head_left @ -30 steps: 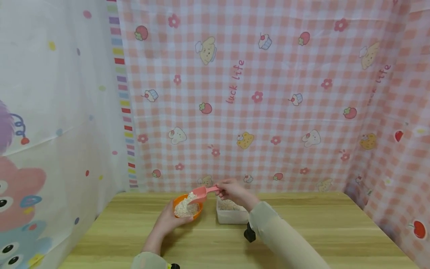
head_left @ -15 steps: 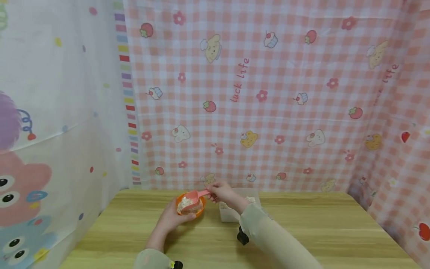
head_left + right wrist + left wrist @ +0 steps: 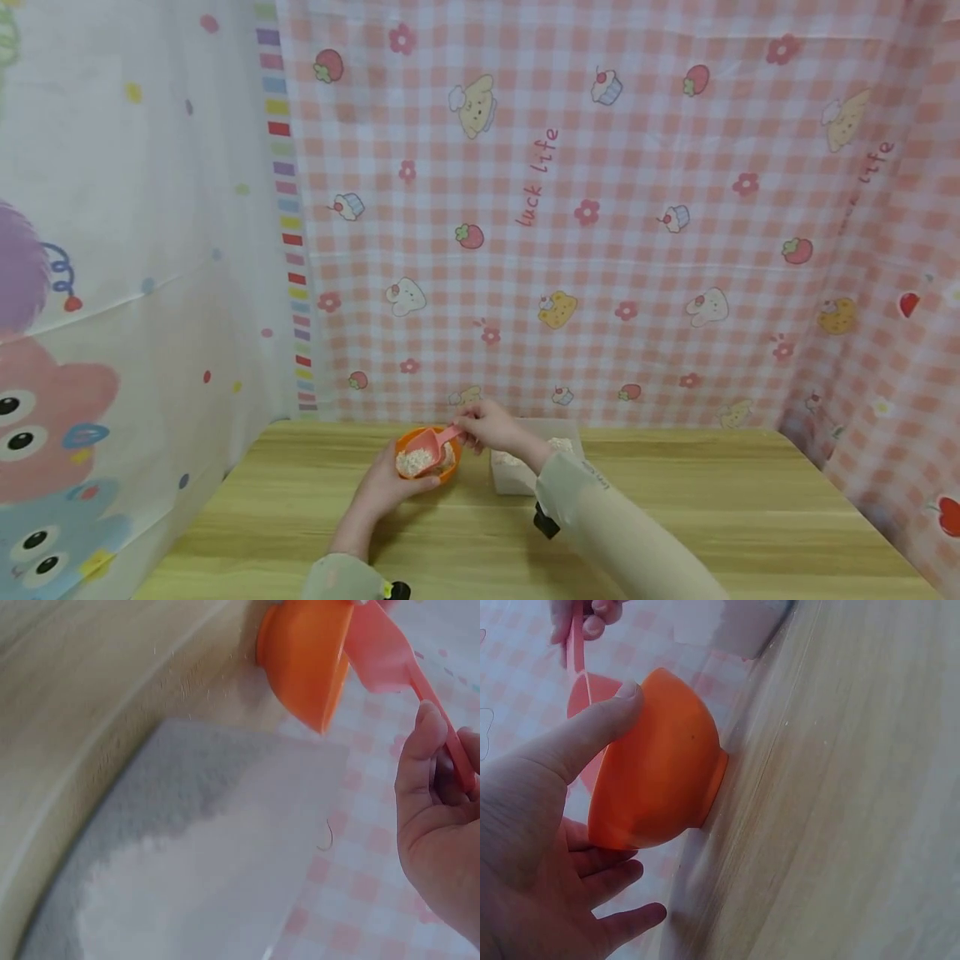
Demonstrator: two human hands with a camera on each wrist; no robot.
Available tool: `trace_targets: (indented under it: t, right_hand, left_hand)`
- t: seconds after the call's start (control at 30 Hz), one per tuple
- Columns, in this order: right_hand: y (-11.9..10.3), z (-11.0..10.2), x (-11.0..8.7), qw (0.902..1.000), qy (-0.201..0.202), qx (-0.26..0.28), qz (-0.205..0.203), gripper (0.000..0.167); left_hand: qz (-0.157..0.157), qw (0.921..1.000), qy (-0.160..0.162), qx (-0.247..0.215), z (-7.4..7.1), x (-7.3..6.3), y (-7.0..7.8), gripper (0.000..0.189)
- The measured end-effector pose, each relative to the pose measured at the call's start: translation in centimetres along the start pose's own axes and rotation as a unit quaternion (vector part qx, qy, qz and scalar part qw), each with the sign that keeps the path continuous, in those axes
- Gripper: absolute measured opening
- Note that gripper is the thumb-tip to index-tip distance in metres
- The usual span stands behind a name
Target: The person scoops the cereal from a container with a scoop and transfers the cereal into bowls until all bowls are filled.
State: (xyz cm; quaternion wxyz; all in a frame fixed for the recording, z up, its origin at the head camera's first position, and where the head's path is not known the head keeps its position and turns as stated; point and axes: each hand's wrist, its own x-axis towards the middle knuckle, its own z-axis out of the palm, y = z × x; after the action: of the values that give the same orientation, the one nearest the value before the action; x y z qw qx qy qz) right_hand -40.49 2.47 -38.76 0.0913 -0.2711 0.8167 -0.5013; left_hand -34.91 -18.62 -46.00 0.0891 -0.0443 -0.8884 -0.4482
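Observation:
My left hand [image 3: 384,485] holds an orange bowl [image 3: 664,761], its thumb against the near side by the rim and its fingers around the other side. The bowl's foot meets the wooden table in the left wrist view. Pale flakes, like oats, lie inside it in the head view. In my right hand [image 3: 489,425] the handle of a pink scoop [image 3: 382,656] is pinched between thumb and fingers. The scoop's head is tipped down into the bowl's mouth, over the flakes. A translucent white container [image 3: 512,480] with more flakes stands right of the bowl, partly hidden by my right forearm.
The wood-grain table [image 3: 465,550] reaches back to a pink checked curtain [image 3: 645,267]. A white patterned curtain [image 3: 187,317] hangs at the left side. Black wrist-camera mounts show at both sleeves.
The scoop and right hand have moved left and slightly down, so the scoop's head now sits further over the bowl and tips into it. My left hand keeps its hold; the head view shifted slightly.

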Motion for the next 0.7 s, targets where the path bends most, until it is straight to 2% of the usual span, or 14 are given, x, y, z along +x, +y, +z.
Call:
trace_targets:
  t: [0.27,0.53,0.7]
  right_hand:
    - [-0.2,-1.7,-0.6,0.9983,-0.028,-0.047,-0.017,0.023]
    - [-1.5,-4.1,-1.7,0.9954,-0.025,-0.091,-0.016,0.022]
    - [-1.3,-5.3,-1.8,0.995,-0.005,-0.099,-0.009,0.022]
  left_hand:
    - [-0.002,1.0,0.002,0.001,0.2,-0.2,0.0,0.104]
    - [-0.002,1.0,0.001,0.003,0.3,0.0,0.1,0.104]
    - [-0.007,0.9999,-0.006,0.007,0.2,0.0,0.3,0.107]
